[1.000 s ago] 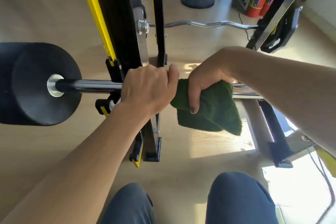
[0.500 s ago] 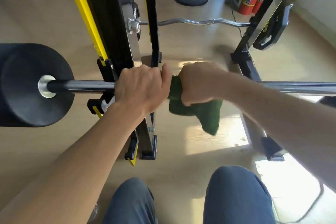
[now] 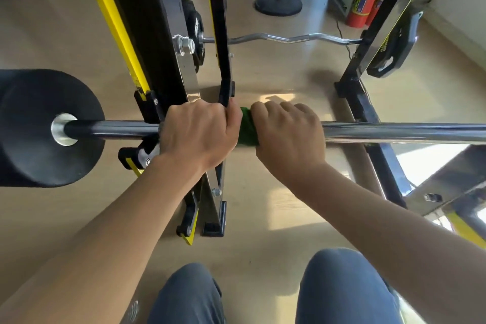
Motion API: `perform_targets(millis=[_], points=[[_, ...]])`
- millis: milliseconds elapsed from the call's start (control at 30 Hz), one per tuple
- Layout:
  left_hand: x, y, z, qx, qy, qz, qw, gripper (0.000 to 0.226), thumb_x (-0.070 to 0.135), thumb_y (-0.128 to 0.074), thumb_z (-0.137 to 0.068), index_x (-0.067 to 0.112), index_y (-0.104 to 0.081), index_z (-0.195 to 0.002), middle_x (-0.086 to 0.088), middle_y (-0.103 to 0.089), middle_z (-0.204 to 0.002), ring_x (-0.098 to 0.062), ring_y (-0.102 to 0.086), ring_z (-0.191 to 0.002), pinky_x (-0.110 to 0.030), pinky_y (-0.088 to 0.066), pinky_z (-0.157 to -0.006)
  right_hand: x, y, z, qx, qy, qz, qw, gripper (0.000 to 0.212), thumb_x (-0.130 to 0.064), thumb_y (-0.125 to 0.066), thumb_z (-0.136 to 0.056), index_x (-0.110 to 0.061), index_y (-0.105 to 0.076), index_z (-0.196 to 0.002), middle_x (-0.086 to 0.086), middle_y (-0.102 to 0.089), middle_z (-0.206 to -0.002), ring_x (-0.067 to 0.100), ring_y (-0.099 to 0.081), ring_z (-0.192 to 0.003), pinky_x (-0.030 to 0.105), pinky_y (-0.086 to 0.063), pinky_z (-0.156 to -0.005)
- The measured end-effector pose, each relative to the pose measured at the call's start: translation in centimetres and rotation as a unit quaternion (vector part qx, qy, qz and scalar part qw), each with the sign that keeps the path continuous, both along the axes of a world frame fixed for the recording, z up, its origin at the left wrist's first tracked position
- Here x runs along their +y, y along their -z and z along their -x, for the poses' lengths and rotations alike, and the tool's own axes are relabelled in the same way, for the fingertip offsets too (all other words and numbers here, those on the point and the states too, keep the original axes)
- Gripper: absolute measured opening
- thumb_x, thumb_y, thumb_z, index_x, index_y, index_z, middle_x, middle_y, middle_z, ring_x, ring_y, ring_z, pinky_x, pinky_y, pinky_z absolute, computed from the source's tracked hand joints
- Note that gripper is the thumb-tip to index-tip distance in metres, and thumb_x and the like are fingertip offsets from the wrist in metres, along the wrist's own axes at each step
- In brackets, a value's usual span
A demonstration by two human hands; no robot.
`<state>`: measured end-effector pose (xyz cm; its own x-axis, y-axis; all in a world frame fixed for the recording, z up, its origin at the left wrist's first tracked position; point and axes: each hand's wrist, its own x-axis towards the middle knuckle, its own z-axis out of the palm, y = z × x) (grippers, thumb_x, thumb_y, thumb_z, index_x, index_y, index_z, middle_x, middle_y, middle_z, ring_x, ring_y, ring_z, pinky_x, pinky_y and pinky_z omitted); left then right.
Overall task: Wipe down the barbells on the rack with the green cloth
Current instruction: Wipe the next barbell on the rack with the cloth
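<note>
The left hand curls its grip bare around the barbell. The right hand sits just beside it, its grip closed over the green cloth, which wraps the bar and shows only between the two grips. The black weight plate lies outside the left grip, past the rack upright.
</note>
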<state>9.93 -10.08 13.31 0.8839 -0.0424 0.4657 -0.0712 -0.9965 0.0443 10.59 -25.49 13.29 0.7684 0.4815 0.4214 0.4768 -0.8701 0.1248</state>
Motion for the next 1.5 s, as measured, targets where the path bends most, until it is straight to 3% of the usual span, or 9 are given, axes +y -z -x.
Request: perform_targets(millis=[133,333,467,533,633,767,967,1133,1500], points=[[-0.2,0.0,0.1,0.004,-0.014,0.006,1.000,0.066,0.047,-0.008,-0.102,0.021,-0.040,-0.050,0.001,-0.042,-0.045,-0.016,-0.048,-0.042,-0.027,-0.037,-0.052,0.5,-4.3,-2.6,0.284,-0.013,0.092,0.954,0.019,-0.030,-0.066,-0.081,-0.020,-0.051,-0.075,-0.002,-0.057,-0.070,0.013,-0.050,-0.056,0.025,-0.036,-0.053],[-0.5,0.1,0.2,0.007,-0.020,0.007,1.000,0.067,0.048,-0.008,-0.101,0.019,-0.040,-0.050,0.000,-0.041,-0.046,-0.016,-0.047,-0.043,-0.027,-0.036,-0.052,1.1,-7.3,-5.4,0.719,0.084,0.053,0.688,0.017,-0.016,-0.075,-0.081,-0.005,-0.071,-0.093,0.018,-0.075,-0.091,0.034,-0.073,-0.085,0.044,-0.059,-0.083],[-0.4,0.0,0.2,0.007,-0.020,0.009,1.000,0.063,0.046,-0.014,-0.103,0.020,-0.039,-0.051,0.000,-0.043,-0.048,-0.016,-0.049,-0.044,-0.026,-0.039,-0.051,0.1,-3.6,-2.7,0.271,0.003,0.066,0.960,0.015,-0.027,-0.065,-0.080,-0.015,-0.057,-0.085,-0.003,-0.057,-0.067,0.018,-0.054,-0.057,0.025,-0.038,-0.054],[-0.5,0.0,0.3,0.000,-0.021,0.006,1.000,0.061,0.047,-0.014,-0.103,0.023,-0.035,-0.052,0.001,-0.043,-0.048,-0.016,-0.049,-0.044,-0.025,-0.036,-0.051,-0.4,-0.7,-0.4,0.036,-0.007,0.027,0.999,0.008,-0.018,-0.052,-0.079,-0.017,-0.053,-0.086,-0.002,-0.051,-0.066,0.023,-0.044,-0.056,0.030,-0.030,-0.058],[-0.5,-0.1,0.3,-0.003,-0.018,-0.008,1.000,0.059,0.048,-0.011,-0.101,0.024,-0.033,-0.051,0.002,-0.040,-0.047,-0.017,-0.048,-0.043,-0.025,-0.039,-0.050,0.1,0.7,-0.2,-0.042,-0.004,-0.023,0.999,0.010,-0.013,-0.049,-0.073,-0.016,-0.051,-0.082,0.005,-0.055,-0.065,0.026,-0.044,-0.056,0.032,-0.028,-0.059],[-0.6,-0.3,0.1,0.011,-0.020,0.002,1.000,0.066,0.048,-0.009,-0.100,0.020,-0.040,-0.049,0.000,-0.043,-0.045,-0.018,-0.050,-0.042,-0.028,-0.046,-0.051,0.4,-2.8,-1.9,0.164,-0.009,0.064,0.984,0.021,-0.030,-0.062,-0.081,-0.018,-0.046,-0.073,-0.003,-0.050,-0.065,0.016,-0.045,-0.055,0.029,-0.035,-0.057],[-0.6,-0.1,0.1,0.011,-0.016,-0.004,1.000,0.068,0.045,-0.009,-0.101,0.018,-0.044,-0.050,-0.001,-0.045,-0.045,-0.017,-0.049,-0.042,-0.028,-0.041,-0.052,1.1,-7.0,-6.1,0.707,0.080,0.056,0.700,0.024,-0.019,-0.077,-0.079,-0.006,-0.071,-0.098,0.016,-0.076,-0.090,0.033,-0.073,-0.085,0.043,-0.059,-0.081],[-0.5,-0.4,0.3,0.019,-0.010,0.007,1.000,0.061,0.047,-0.010,-0.101,0.022,-0.040,-0.053,0.001,-0.045,-0.049,-0.015,-0.049,-0.045,-0.028,-0.040,-0.053,-0.9,-2.3,-1.0,0.116,-0.060,0.047,0.990,0.039,-0.056,-0.064,-0.082,-0.024,-0.056,-0.103,-0.008,-0.060,-0.083,0.014,-0.059,-0.072,0.026,-0.039,-0.062],[0.4,-0.4,-0.2,0.025,0.015,-0.005,1.000,0.070,0.047,-0.002,-0.099,0.020,-0.044,-0.050,0.001,-0.044,-0.045,-0.015,-0.048,-0.041,-0.026,-0.040,-0.051,-14.4,-1.6,-1.4,0.080,0.032,-0.021,0.996,0.068,-0.066,-0.008,-0.097,-0.028,-0.062,-0.113,-0.003,-0.061,-0.089,0.025,-0.061,-0.081,0.034,-0.051,-0.060]])
